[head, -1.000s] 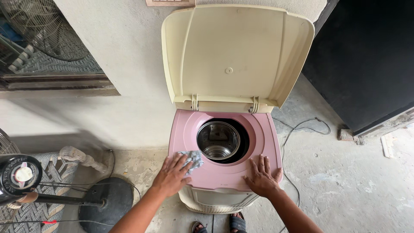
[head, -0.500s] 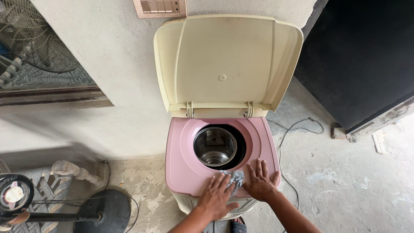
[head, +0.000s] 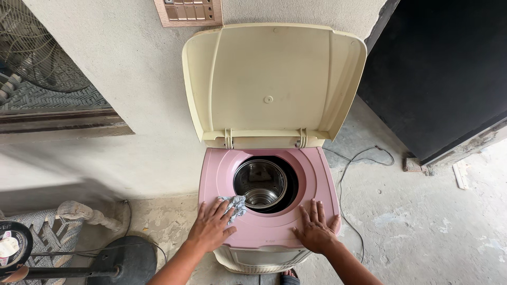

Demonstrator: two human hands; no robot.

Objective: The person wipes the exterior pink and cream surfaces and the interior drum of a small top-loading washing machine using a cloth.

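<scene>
One cloth [head: 234, 206] under left hand's [head: 211, 227] fingers; right hand [head: 316, 229] spread flat on one washer [head: 274, 235].

Washer [head: 317, 190]: we stand before it; it sits on the floor [head: 422, 221], its back to the wall [head: 132, 68].
Lid [head: 272, 79]: we see it raised upright behind the top, leaning towards the wall.
Drum [head: 261, 184]: in the middle of the washer's top.
Left hand [head: 211, 228]: we press it on the top's front left, on a cloth [head: 235, 205] lying just left of the drum.
Right hand [head: 315, 229]: we lay it flat on the top's front right.
Cable [head: 351, 169]: on the floor, right of the washer.
Fan base [head: 124, 258]: on the floor, left of us.
</scene>
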